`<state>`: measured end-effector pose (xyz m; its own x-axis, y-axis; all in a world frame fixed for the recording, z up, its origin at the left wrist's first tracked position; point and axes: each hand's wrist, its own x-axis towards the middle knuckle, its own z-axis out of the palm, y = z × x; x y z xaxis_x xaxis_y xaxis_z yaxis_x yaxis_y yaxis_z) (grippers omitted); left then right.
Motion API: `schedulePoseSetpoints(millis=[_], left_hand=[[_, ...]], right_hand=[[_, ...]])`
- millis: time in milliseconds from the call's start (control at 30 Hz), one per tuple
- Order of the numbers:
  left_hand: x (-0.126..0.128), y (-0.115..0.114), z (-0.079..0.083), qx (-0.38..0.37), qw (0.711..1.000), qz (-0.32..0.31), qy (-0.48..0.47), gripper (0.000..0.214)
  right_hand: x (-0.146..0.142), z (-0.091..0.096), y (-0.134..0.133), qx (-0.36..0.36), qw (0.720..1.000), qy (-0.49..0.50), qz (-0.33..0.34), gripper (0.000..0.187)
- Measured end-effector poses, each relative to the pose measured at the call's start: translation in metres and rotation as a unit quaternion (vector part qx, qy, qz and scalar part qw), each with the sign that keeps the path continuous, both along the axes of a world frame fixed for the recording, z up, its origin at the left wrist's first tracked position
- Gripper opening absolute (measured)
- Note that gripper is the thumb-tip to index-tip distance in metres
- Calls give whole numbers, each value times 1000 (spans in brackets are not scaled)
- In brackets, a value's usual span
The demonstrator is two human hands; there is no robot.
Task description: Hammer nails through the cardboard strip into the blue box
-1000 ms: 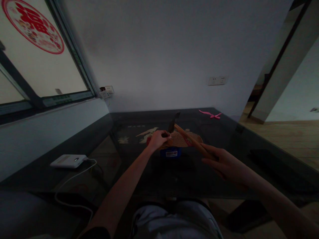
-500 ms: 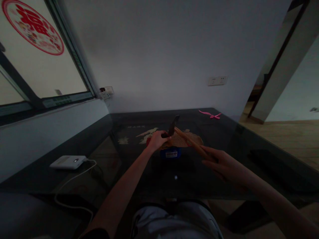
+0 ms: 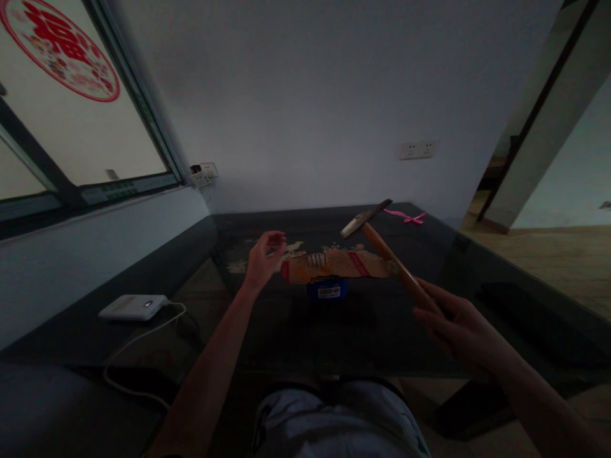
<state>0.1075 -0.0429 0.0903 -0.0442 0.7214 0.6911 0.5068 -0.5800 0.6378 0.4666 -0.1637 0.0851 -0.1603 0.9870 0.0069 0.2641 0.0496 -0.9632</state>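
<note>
My right hand point(image 3: 451, 318) grips the wooden handle of a hammer point(image 3: 396, 264), whose metal head is raised above the table, to the right of the thin upright nails. Off the left end of a flat tan piece with red bands, perhaps cardboard point(image 3: 344, 264), my left hand point(image 3: 266, 257) is in the air with fingers bent and thumb apart; nothing shows in it. Several thin upright nails point(image 3: 317, 259) seem to stand in the tan piece. It rests across a blue container point(image 3: 328, 289) with a white label.
A pink ribbon point(image 3: 408, 217) lies at the table's back right. On the left is a white power bank point(image 3: 133, 307) with a white cable point(image 3: 143, 337) running off the front edge. A dark flat object point(image 3: 534, 321) lies at the right. The wall rises behind the dark table point(image 3: 296, 350).
My left hand has moved left, away from the tan piece. My right hand has drawn back right, lifting the hammer's head off the spot by my left fingers. The nails are now uncovered.
</note>
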Motion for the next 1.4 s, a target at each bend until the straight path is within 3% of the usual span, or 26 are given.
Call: schedulePoseSetpoints(millis=[67, 133, 267, 400, 600, 767, 967, 1267, 1400], left_hand=[[-27, -8, -6, -4, 997, 66, -29, 24], [-51, -16, -18, -54, 994, 90, -23, 24], [-75, -30, -52, -207, 968, 25, 142, 18], [-76, -39, -72, -247, 940, -13, 233, 18], [-70, -40, -72, -207, 917, -80, 331, 17], [-71, -36, -75, -191, 892, -83, 402, 17], [-72, -33, -79, -173, 898, -65, 400, 20], [-73, -32, -82, -151, 881, -71, 442, 20], [-67, -36, -83, -151, 895, -63, 414, 20]], right_hand=[[6, -14, -4, -7, 999, 21, -28, 74], [10, -28, -8, -17, 997, 46, -52, 74], [12, -48, -14, -44, 993, 74, -76, 74], [7, -59, -13, -44, 991, 97, -76, 71], [1, -64, -11, -48, 990, 118, -66, 73], [2, -64, -13, -52, 990, 116, -64, 76], [3, -66, -14, -52, 988, 119, -85, 74], [2, -63, -15, -45, 987, 127, -83, 75], [4, -65, -14, -46, 988, 122, -78, 74]])
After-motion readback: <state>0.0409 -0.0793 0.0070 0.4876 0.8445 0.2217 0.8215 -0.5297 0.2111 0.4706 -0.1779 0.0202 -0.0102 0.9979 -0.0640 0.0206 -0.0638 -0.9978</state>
